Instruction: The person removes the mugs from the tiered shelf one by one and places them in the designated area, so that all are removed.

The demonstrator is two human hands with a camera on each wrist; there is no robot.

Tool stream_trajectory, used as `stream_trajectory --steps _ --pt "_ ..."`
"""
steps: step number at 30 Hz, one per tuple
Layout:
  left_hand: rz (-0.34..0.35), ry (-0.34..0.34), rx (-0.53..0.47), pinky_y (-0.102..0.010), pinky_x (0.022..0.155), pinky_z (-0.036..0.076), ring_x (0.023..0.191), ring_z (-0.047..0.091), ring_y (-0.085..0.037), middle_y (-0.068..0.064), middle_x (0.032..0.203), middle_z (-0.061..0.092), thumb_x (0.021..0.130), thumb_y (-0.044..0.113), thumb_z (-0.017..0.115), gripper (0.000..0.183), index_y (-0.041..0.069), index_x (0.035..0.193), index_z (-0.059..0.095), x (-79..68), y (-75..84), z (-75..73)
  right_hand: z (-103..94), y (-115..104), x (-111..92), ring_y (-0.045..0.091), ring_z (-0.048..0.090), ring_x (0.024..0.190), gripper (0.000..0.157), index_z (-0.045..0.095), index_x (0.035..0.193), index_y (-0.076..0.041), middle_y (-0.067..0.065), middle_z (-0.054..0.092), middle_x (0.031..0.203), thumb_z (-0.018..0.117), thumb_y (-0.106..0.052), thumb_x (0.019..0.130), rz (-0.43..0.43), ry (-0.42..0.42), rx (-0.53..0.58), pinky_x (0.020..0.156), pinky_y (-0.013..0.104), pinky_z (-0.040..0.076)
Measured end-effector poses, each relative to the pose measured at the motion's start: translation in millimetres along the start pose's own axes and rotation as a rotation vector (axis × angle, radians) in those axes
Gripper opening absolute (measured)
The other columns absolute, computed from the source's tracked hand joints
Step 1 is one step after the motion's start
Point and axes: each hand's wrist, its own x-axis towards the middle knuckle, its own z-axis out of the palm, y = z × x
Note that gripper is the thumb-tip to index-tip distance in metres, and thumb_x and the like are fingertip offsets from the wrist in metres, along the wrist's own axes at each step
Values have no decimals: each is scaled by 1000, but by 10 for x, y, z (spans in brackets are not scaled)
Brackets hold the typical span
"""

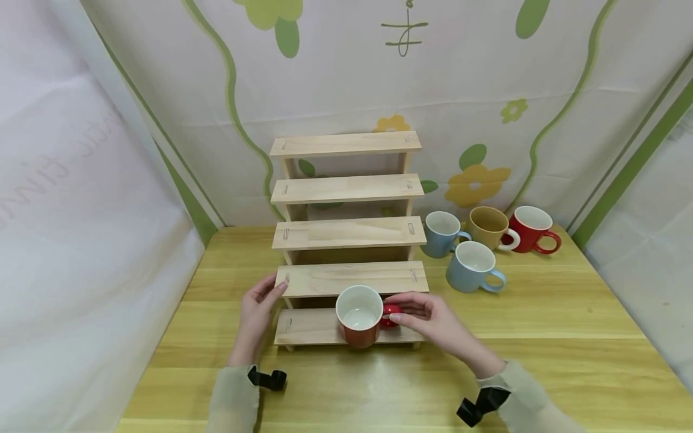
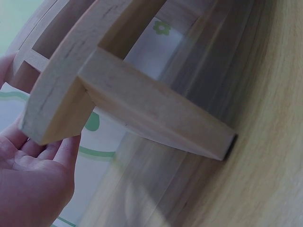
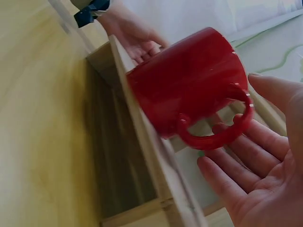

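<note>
A five-step wooden rack (image 1: 349, 279) stands on the table. On its lowest step sits a red mug (image 1: 361, 335) with a white inside, its handle turned right. My left hand (image 1: 255, 316) grips the left end of the second step from the bottom, thumb above and fingers (image 2: 66, 153) below the board. At the mug's handle (image 3: 220, 141) is my right hand (image 1: 433, 322); its thumb stands apart from the handle, and the loosely extended fingers (image 3: 258, 151) lie behind it. Whether those fingertips touch the handle is hard to tell.
Right of the rack stand two light-blue mugs (image 1: 470, 273), a mustard mug (image 1: 484, 231) with a white handle and another red mug (image 1: 527, 231). A patterned cloth (image 1: 346, 84) hangs behind the table (image 1: 568, 343), with white cloth at both sides.
</note>
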Motion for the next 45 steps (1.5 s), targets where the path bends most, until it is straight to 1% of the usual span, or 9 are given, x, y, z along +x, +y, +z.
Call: stream_trajectory --steps 6,11,17,21,31,39,45 --pt "5 0 -1 -24 93 51 107 60 -19 -5 119 67 97 15 73 42 -5 132 61 -1 5 3 62 57 6 24 70 103 32 70 122 -4 10 71 116 76 -17 94 45 19 -15 87 30 56" --pt "11 3 6 -24 92 51 107 60 -19 -4 118 67 97 15 72 41 -5 132 62 3 -1 2 98 46 2 24 70 102 28 71 119 -6 9 72 113 75 -19 95 42 19 -16 86 30 57" --pt "13 5 14 -24 93 51 107 60 -19 -5 118 67 97 15 73 41 -4 132 62 8 -5 -3 115 20 6 24 70 101 24 72 116 -5 8 73 109 72 -20 98 49 32 -30 87 29 56" --pt "20 1 16 -24 92 51 107 60 -19 -5 118 66 98 15 72 40 -4 132 62 12 -9 -5 127 7 4 25 70 100 22 72 113 -3 9 74 105 70 -20 100 49 53 -22 86 31 56" --pt "30 -4 16 -24 93 51 107 61 -19 -5 119 67 98 14 71 40 -5 132 62 15 -18 -12 142 -17 -5 19 69 94 20 73 107 0 11 74 101 69 -19 100 63 106 -4 80 30 58" --pt "17 -1 14 -23 94 50 108 60 -18 -5 119 67 98 15 71 41 -5 133 61 10 -10 -4 143 -23 -10 18 68 92 21 72 106 2 14 74 100 68 -17 101 55 98 2 79 30 57" --pt "13 0 22 -23 93 51 108 60 -19 -9 122 66 98 16 72 42 -4 134 61 11 -14 -6 132 -5 -2 20 68 93 20 73 106 -1 13 74 100 69 -20 100 72 101 -4 79 31 58"
